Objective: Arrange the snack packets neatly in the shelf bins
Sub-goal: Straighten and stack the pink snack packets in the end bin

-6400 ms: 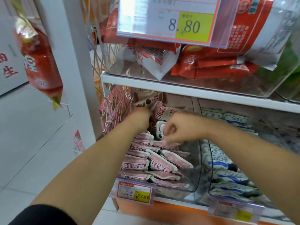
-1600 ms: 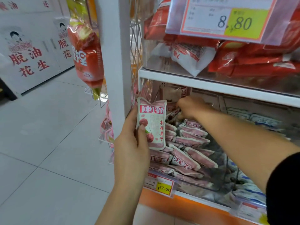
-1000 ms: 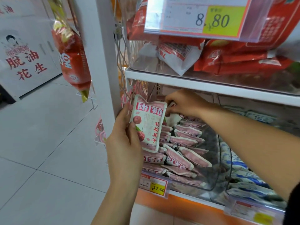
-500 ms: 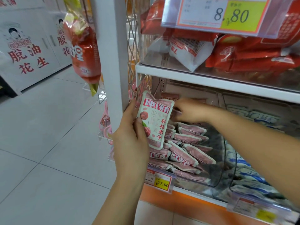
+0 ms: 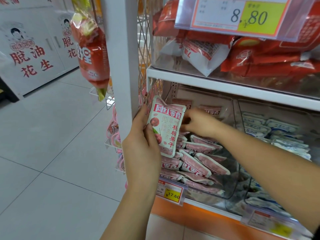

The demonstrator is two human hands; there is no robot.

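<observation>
Left hand grips packet upright, thumb on front. Right hand in bin over pile, fingers curled, grip unclear tbh.

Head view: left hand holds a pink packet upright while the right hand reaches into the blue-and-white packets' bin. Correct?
No. The head view shows the right hand reaching into the bin of pink packets; the left hand does hold a pink packet upright.
</observation>
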